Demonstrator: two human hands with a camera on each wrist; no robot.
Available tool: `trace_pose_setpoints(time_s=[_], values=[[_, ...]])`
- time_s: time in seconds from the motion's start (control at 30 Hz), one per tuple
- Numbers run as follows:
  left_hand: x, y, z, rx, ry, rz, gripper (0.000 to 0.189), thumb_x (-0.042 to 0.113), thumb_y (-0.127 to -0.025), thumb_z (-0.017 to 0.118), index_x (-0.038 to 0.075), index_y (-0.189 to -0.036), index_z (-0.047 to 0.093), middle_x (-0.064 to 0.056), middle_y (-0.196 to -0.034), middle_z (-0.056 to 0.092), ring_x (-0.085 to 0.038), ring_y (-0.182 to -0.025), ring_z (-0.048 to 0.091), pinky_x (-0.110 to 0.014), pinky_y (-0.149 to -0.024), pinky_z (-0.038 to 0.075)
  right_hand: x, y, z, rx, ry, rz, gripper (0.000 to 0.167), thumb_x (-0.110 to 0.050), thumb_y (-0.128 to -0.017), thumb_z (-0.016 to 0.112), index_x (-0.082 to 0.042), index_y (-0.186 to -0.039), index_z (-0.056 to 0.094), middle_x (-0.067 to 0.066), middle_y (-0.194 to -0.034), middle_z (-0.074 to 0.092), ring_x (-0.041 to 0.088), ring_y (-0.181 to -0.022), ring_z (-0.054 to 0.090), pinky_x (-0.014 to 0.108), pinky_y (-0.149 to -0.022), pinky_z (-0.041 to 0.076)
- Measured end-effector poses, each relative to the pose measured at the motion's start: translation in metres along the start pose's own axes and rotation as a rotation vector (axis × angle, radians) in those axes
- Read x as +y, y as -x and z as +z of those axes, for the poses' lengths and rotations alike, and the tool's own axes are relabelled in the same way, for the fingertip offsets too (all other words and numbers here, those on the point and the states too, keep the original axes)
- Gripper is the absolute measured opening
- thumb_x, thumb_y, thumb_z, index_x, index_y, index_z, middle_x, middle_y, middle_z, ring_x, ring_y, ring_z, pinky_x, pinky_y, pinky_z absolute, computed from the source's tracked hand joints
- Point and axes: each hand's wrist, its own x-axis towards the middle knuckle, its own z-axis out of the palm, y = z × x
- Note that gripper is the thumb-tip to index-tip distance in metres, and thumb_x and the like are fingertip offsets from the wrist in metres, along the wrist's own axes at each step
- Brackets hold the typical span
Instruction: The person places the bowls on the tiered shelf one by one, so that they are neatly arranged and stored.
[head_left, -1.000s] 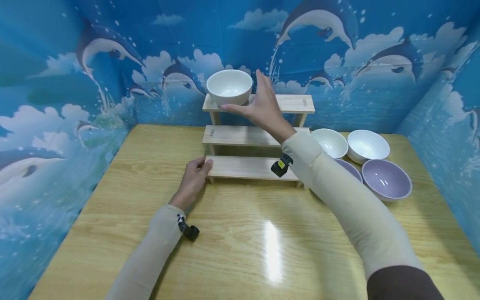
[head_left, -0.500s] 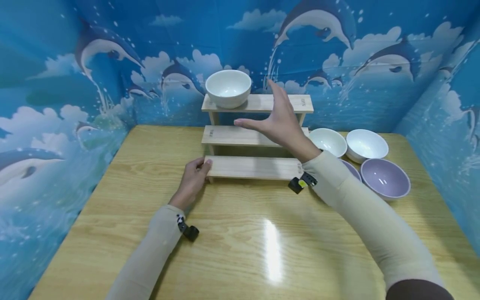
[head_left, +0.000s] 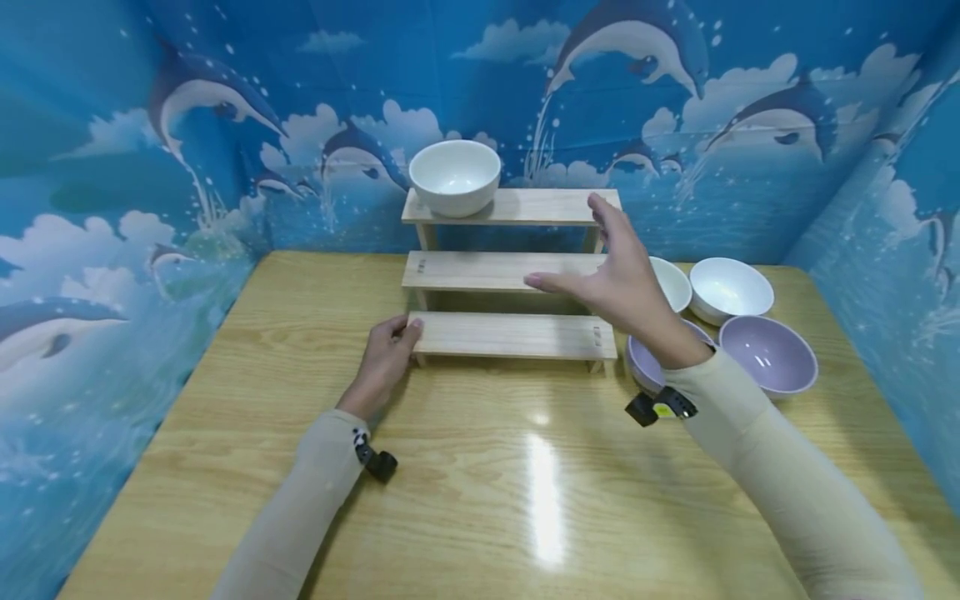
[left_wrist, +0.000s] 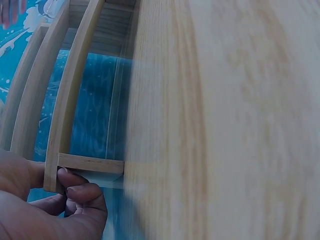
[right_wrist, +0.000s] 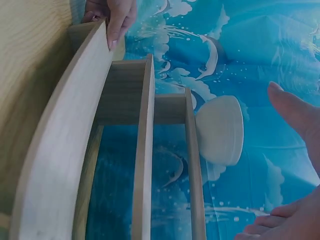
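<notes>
So a three-tier wooden rack is set on the wood-grain counter, and a white bowl is parked upright on the left part of its top tier. The left end of the bottom tier is pinched by the left grip, thumb on top and fingers curled underneath. The right grip is fully released: thumb and fingers are spread wide, nothing's held, and it's seen over by the rack's right side, well apart from that bowl. Four more bowls are bunched to the right: a pale bowl, a second white bowl, a left purple bowl partly covered by the right arm, and a right purple bowl.
</notes>
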Motion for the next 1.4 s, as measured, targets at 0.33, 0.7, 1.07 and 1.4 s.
trace_pose_setpoints(time_s=[0.33, 0.7, 1.07, 1.4], values=[[-0.002, 0.0, -0.001, -0.008, -0.007, -0.013, 0.054, 0.037, -0.108, 0.048, 0.005, -0.152, 0.043, -0.013, -0.127, 0.053, -0.022, -0.101, 0.056, -0.034, -0.087, 0.051, 0.023, 0.032, -0.021, 0.023, -0.05, 0.028, 0.113, -0.035, -0.079, 0.089, -0.016, -0.163, 0.015, 0.003, -0.167, 0.018, 0.02, -0.153, 0.018, 0.042, -0.122, 0.022], [-0.002, 0.001, -0.001, -0.013, -0.006, -0.002, 0.055, 0.037, -0.108, 0.047, 0.003, -0.151, 0.043, -0.013, -0.126, 0.053, -0.022, -0.101, 0.056, -0.034, -0.087, 0.052, 0.053, 0.058, -0.049, 0.114, -0.062, 0.096, 0.108, -0.029, -0.08, 0.089, -0.014, -0.162, 0.02, 0.009, -0.165, 0.023, 0.028, -0.151, 0.023, 0.044, -0.121, 0.025], [0.0, -0.001, -0.001, 0.0, -0.005, -0.015, 0.053, 0.037, -0.108, 0.048, 0.004, -0.149, 0.046, -0.013, -0.124, 0.053, -0.024, -0.106, 0.055, -0.037, -0.093, 0.052, 0.089, 0.078, -0.083, 0.18, -0.032, 0.258, 0.101, -0.031, -0.086, 0.084, -0.014, -0.162, 0.02, 0.012, -0.166, 0.021, 0.029, -0.152, 0.02, 0.04, -0.122, 0.021], [0.0, -0.001, -0.001, -0.008, -0.006, -0.01, 0.054, 0.037, -0.108, 0.046, 0.004, -0.151, 0.043, -0.014, -0.128, 0.053, -0.025, -0.111, 0.056, -0.037, -0.095, 0.051, 0.127, 0.097, -0.113, 0.22, -0.061, 0.363, 0.092, -0.028, -0.093, 0.076, -0.017, -0.163, 0.018, 0.01, -0.168, 0.015, 0.023, -0.154, 0.012, 0.031, -0.122, 0.019]])
